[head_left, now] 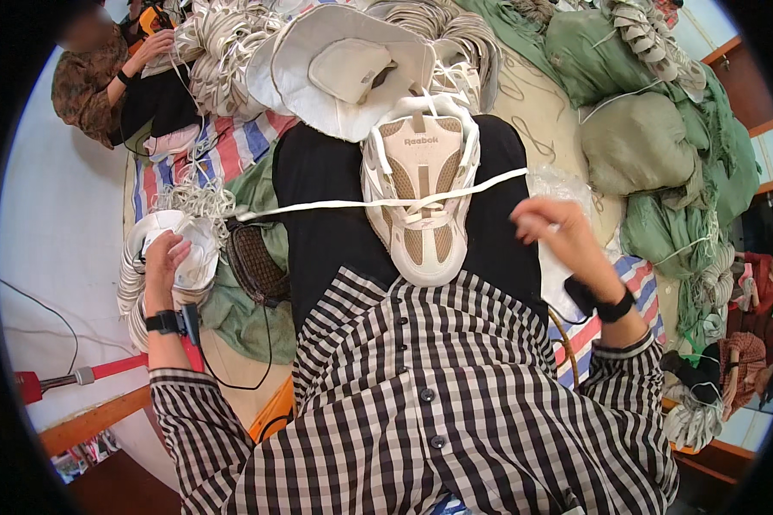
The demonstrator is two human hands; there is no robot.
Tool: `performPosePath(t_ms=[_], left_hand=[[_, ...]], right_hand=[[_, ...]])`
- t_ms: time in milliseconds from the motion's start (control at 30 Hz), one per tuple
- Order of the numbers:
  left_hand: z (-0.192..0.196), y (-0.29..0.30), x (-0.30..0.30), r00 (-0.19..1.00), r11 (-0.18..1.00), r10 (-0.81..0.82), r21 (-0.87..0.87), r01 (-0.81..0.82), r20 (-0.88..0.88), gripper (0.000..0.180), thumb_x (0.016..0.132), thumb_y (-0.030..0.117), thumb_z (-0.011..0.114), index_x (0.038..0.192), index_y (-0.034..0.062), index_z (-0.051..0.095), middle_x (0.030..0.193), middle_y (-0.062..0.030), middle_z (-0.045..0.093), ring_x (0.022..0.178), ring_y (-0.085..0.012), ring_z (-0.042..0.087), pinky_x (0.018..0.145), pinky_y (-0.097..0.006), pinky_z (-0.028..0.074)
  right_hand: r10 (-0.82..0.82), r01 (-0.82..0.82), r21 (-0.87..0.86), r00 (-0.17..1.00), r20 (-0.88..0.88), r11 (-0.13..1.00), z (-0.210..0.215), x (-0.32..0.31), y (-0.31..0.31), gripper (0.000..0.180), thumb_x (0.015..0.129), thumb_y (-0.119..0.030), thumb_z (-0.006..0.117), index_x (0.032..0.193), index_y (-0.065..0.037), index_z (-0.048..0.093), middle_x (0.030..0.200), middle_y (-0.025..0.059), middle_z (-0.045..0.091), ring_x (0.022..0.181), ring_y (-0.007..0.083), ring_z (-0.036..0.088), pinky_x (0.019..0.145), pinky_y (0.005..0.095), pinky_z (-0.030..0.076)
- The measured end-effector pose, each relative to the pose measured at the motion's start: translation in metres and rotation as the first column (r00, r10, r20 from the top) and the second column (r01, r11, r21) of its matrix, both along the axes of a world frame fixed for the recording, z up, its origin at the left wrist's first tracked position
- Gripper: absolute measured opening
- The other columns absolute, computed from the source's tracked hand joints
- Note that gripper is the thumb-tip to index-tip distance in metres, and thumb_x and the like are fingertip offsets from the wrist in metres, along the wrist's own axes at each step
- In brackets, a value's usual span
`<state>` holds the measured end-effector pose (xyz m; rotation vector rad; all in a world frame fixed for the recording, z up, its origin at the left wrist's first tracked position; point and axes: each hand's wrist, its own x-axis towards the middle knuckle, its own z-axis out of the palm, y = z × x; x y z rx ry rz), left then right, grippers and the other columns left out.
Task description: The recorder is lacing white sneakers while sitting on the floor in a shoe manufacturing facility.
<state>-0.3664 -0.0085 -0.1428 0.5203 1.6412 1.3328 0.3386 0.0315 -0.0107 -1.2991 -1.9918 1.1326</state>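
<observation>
A white and beige sneaker upper (pixel 425 193) rests on my lap with its toe toward me. A flat off-white lace (pixel 326 206) crosses it, one end stretching left and the other right, partly threaded at the lower eyelets. My left hand (pixel 165 262) is out to the left, fingers extended and apart, over a stack of white shoe parts (pixel 196 257); whether it touches them is unclear. To the right, my right hand (pixel 563 230) hovers just below the lace's right end, apart from it. Its fingers look curled but are smeared by motion.
Large pale shoe pieces (pixel 343 64) lie beyond the upper. Bundled laces (pixel 193 199) sit at left, above a dark woven basket-like object (pixel 258 264). Green sacks (pixel 640 142) line the right. Another person (pixel 103 81) sits at the far left.
</observation>
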Motion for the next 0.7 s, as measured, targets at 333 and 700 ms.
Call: performPosePath(t_ms=[333, 700], left_hand=[[0.084, -0.017, 0.309, 0.642, 0.667, -0.600, 0.144, 0.731, -0.477, 0.021, 0.095, 0.005, 0.056, 0.114, -0.0003, 0.063, 0.096, -0.0093, 0.071, 0.080, -0.0127, 0.067, 0.070, -0.026, 0.055], [0.098, 0.016, 0.371, 0.452, 0.535, -0.736, -0.022, 0.845, -0.504, 0.019, 0.087, 0.008, 0.065, 0.101, -0.0046, 0.059, 0.089, -0.0140, 0.069, 0.080, -0.0176, 0.068, 0.075, -0.032, 0.056]], right_hand=[[0.075, -0.365, 0.608, 0.891, 0.448, 0.705, 0.009, -0.101, -0.004, 0.015, 0.080, -0.004, 0.063, 0.092, -0.004, 0.055, 0.070, 0.0095, 0.056, 0.066, 0.0294, 0.061, 0.059, 0.0402, 0.048], [0.017, -0.328, 0.647, 0.899, 0.438, 0.688, -0.024, -0.106, 0.000, 0.019, 0.078, -0.003, 0.064, 0.093, -0.004, 0.053, 0.068, 0.0087, 0.060, 0.061, 0.0260, 0.062, 0.058, 0.0364, 0.048]])
